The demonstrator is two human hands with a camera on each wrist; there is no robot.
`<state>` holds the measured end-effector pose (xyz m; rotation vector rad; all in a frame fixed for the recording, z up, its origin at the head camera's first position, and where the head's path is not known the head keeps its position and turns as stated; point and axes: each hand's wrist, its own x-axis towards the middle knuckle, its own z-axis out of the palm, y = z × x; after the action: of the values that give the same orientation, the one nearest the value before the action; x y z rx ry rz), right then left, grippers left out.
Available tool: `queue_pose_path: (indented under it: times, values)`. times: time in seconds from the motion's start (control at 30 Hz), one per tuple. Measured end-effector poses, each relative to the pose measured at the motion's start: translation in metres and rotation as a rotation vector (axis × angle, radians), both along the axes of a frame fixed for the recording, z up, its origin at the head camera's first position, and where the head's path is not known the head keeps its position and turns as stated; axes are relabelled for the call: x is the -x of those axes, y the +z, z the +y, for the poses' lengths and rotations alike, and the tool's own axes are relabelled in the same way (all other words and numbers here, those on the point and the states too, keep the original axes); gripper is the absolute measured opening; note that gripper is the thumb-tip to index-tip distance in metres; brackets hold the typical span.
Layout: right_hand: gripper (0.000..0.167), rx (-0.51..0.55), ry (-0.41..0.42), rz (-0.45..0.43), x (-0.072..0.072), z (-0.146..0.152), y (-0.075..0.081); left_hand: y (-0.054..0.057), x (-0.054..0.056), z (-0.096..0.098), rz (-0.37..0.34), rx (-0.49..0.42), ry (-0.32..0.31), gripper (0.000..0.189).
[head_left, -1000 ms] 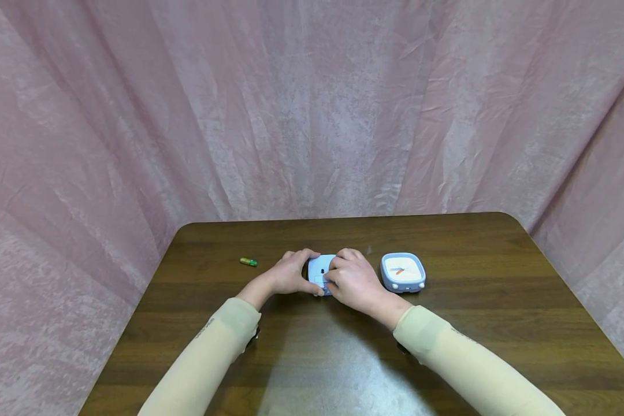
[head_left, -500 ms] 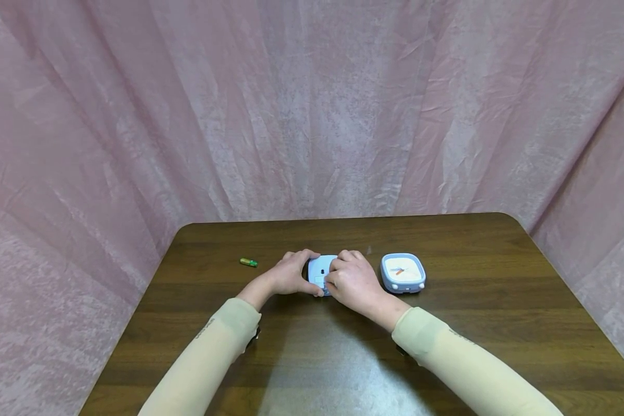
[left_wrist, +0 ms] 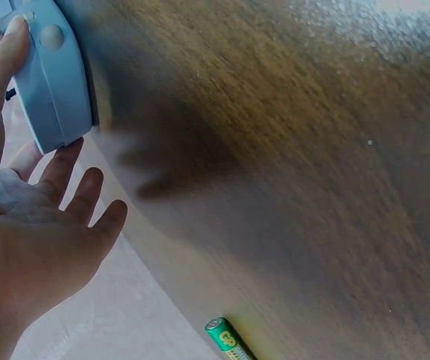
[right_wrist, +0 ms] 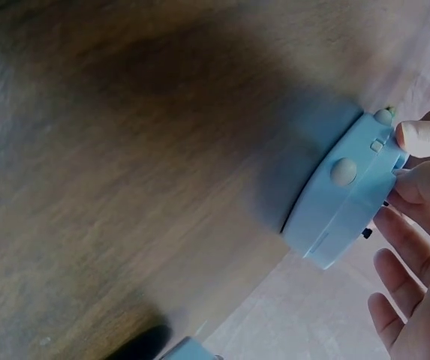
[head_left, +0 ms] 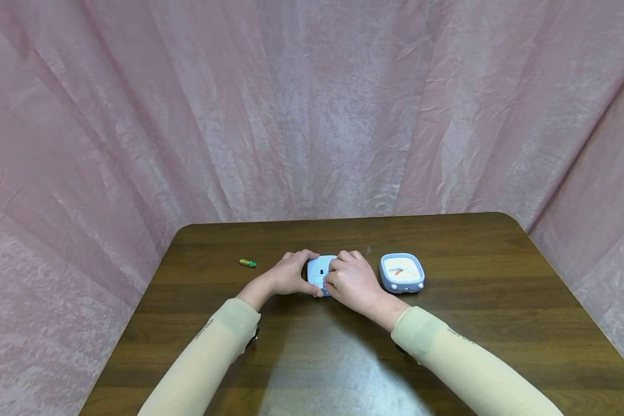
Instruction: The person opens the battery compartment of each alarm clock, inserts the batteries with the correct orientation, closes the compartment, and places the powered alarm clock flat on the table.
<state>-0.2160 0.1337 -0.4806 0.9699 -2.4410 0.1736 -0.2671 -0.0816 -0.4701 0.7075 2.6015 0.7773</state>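
A light-blue alarm clock point(head_left: 318, 267) lies face down on the table, its back showing a small black knob and a rectangular panel. My left hand point(head_left: 290, 274) grips it from the left, thumb on the near side and fingers on the far side. From the right, my right hand point(head_left: 355, 283) bends its fingers over the back, with a fingertip point(right_wrist: 404, 178) at a notch by the edge; what lies beneath them is mostly hidden. Right of the hands rests a second blue alarm clock point(head_left: 402, 270), white dial upward. A green-and-gold battery point(left_wrist: 228, 339) lies left of my left hand.
The brown wooden table point(head_left: 478, 341) has a rounded far edge. Pink curtains point(head_left: 312, 115) hang behind it and at both sides. Light reflects off the table's near middle.
Both hands stay at the same clock. My right hand's fingers have shifted only very slightly over its back. The other clock and the battery stay in place.
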Motion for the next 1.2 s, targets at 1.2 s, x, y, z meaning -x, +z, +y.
queue_pose_path:
  times: [1.2]
  values:
    - [0.006,0.115,-0.011,-0.04,-0.002,0.005,0.011,-0.005,0.004,0.0,0.015,0.01,0.0,0.096]
